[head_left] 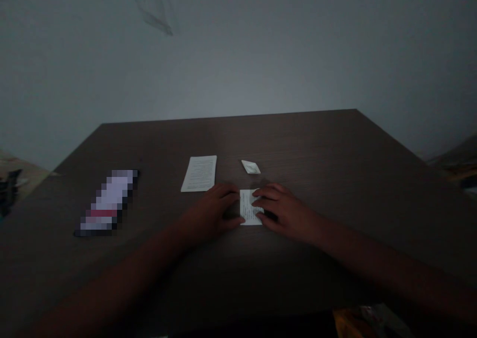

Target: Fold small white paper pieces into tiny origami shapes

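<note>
A small piece of white paper [246,210] with printed or written lines lies on the dark table between my hands. My left hand [218,209] rests at its left edge, fingers apart, the thumb touching the lower left corner. From the other side my right hand [283,208] lays spread fingertips over the paper's right part, hiding some of it. Beyond them lies a small folded white paper [251,167]. Further left, a stack of white printed sheets [200,173] sits just past my left hand.
A phone [108,201], its screen blurred out, lies at the left of the table [298,139]. A pale wall [238,54] rises behind the far edge, with clear plastic [151,5] hanging on it. Something yellow [350,323] shows below the near edge.
</note>
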The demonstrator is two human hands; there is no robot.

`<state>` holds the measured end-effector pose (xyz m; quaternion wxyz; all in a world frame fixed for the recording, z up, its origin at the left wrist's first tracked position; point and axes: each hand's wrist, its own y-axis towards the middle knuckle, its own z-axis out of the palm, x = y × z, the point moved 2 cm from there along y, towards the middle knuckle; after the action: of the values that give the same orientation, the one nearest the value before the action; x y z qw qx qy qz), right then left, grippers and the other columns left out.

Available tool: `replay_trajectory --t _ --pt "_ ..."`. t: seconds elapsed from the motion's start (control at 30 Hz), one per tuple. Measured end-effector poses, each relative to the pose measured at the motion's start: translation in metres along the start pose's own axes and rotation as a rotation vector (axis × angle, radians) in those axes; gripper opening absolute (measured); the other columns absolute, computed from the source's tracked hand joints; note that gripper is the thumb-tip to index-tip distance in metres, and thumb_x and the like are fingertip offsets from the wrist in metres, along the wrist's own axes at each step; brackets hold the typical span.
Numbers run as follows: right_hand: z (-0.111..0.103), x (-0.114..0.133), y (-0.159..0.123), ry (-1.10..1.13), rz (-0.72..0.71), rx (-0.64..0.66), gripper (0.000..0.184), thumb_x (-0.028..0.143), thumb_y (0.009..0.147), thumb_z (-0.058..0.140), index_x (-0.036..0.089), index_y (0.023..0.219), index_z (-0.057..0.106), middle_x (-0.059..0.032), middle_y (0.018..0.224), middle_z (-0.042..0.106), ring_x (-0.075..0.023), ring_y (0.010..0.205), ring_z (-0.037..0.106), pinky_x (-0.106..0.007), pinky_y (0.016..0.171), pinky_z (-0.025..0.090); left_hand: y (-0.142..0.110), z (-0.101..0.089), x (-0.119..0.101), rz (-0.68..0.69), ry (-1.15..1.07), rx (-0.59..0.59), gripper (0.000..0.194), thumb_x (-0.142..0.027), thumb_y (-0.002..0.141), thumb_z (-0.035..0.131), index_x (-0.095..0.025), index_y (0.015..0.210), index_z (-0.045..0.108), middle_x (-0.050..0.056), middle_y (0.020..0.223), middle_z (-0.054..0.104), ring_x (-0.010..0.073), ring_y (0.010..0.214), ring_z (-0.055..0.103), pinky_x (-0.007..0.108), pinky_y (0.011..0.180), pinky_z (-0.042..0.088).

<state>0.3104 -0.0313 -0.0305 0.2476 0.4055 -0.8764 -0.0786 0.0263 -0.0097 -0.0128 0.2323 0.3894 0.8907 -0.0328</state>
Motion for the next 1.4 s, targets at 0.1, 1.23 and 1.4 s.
replay_trajectory --t 0.1,1.23,1.4 --pt "0.001 0.000 0.000 -0.018 -0.010 -0.008 0.024 0.025 0.119 0.078 0.022 0.138 0.091 -0.0165 0.147 0.088 -0.0358 0.138 0.079 -0.058 0.123 0.066 0.000 0.001 0.003 0.009 0.014 -0.011 0.044 -0.031 0.107 0.094 -0.022 0.148 0.080 0.018 0.160 0.081 0.0404 0.150 0.077 0.061 0.131 0.067" --pt "0.003 0.000 0.004 0.004 0.019 0.016 0.025 0.024 0.118 0.079 0.027 0.140 0.091 -0.0129 0.150 0.088 -0.0336 0.141 0.078 -0.057 0.127 0.062 0.008 -0.004 -0.004 0.027 0.135 0.051 0.032 -0.028 0.112 0.092 -0.017 0.141 0.086 0.016 0.149 0.083 0.0363 0.140 0.079 0.053 0.123 0.069" --pt "0.002 -0.002 0.004 -0.019 0.003 -0.005 0.023 0.027 0.120 0.080 0.025 0.139 0.091 -0.0127 0.150 0.089 -0.0331 0.140 0.079 -0.055 0.127 0.064 0.008 -0.004 -0.007 0.058 0.154 0.040 0.029 -0.025 0.113 0.089 -0.017 0.140 0.083 0.017 0.156 0.080 0.0379 0.148 0.076 0.059 0.128 0.067"
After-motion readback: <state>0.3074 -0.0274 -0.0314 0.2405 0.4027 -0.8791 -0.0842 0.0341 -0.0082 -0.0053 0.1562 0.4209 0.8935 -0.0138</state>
